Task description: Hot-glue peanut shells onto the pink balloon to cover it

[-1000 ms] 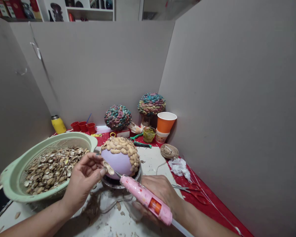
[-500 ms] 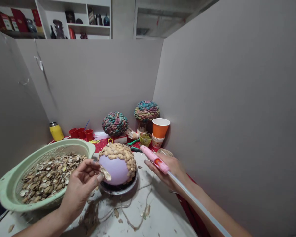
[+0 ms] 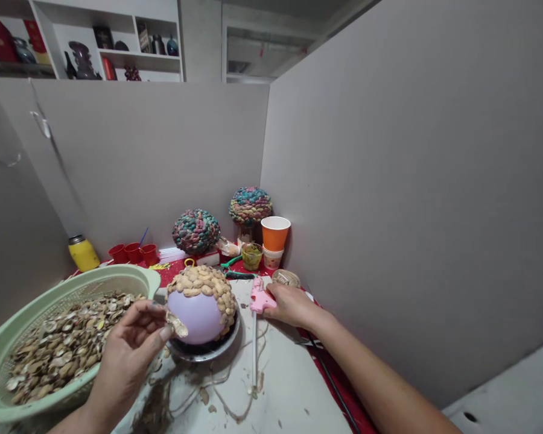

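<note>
My left hand (image 3: 127, 355) pinches a peanut shell half (image 3: 176, 324) right beside the lilac balloon (image 3: 198, 313). The balloon sits in a shallow metal dish (image 3: 208, 349), and its top and right side are covered with glued peanut shells (image 3: 201, 281). My right hand (image 3: 292, 304) grips a pink glue gun (image 3: 259, 298) to the right of the balloon, low over the white board (image 3: 280, 386). A clear glue stick (image 3: 254, 343) sticks out of the gun towards me.
A green colander (image 3: 36, 386) full of shells stands at the left. At the back are two painted shell balls (image 3: 196, 231), an orange paper cup (image 3: 275, 232), a small glass pot (image 3: 251, 256), red cups (image 3: 133, 252), a yellow bottle (image 3: 84, 253) and twine (image 3: 286, 278). Grey partitions close in all sides.
My right hand has carried the glue gun away from the balloon to the right and lowered it onto the table. My left hand still holds the shell by the balloon. The camera has tilted up.
</note>
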Tool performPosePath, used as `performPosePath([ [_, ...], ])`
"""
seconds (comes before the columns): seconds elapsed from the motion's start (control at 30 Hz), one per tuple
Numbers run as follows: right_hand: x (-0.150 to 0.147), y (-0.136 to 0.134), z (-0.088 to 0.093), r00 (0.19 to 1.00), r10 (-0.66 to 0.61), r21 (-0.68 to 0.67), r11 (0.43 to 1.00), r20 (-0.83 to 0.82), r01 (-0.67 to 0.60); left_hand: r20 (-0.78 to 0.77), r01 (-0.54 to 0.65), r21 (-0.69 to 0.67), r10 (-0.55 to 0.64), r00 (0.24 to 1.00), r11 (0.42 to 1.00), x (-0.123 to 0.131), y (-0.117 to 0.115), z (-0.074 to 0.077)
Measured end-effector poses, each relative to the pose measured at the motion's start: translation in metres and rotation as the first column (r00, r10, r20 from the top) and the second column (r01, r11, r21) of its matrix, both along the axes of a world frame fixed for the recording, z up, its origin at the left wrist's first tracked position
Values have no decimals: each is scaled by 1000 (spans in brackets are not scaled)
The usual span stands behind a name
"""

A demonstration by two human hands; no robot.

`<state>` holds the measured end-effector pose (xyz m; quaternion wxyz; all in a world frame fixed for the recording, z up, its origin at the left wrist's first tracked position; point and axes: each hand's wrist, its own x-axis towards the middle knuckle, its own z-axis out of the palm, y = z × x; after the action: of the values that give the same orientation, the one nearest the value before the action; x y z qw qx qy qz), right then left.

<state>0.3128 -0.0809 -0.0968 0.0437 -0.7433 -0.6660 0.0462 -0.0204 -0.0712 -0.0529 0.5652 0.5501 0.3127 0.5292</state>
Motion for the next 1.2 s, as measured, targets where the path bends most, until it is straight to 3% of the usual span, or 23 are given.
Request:
performPosePath([
  [0.23, 6, 1, -3, 996, 0, -55, 998, -86, -5, 10, -2, 9, 2, 1000, 1000, -2, 3, -3],
  [0.43, 5, -5, 27, 960, 74, 168, 985, -269, -29, 48, 17, 36, -19, 999, 999, -4, 6, 0],
  [0.6, -19, 1, 52, 834, 273, 320, 939, -480, -124, 62, 3, 40, -6, 998, 999, -5, 6, 3],
  [0.73, -47, 14, 61, 718, 392, 365, 908, -575, -203, 74, -34, 74, 29, 997, 997, -8, 7, 9],
  [0.97, -70, 35, 56, 570, 507, 380, 862, -646, -336, 53, -156, 217, 148, 987, 964, -18, 15, 14],
  [1.2, -77, 38, 42, 487, 465, 358, 884, -739, -300, -28, -252, 381, 284, 958, 890, -11, 11, 24],
])
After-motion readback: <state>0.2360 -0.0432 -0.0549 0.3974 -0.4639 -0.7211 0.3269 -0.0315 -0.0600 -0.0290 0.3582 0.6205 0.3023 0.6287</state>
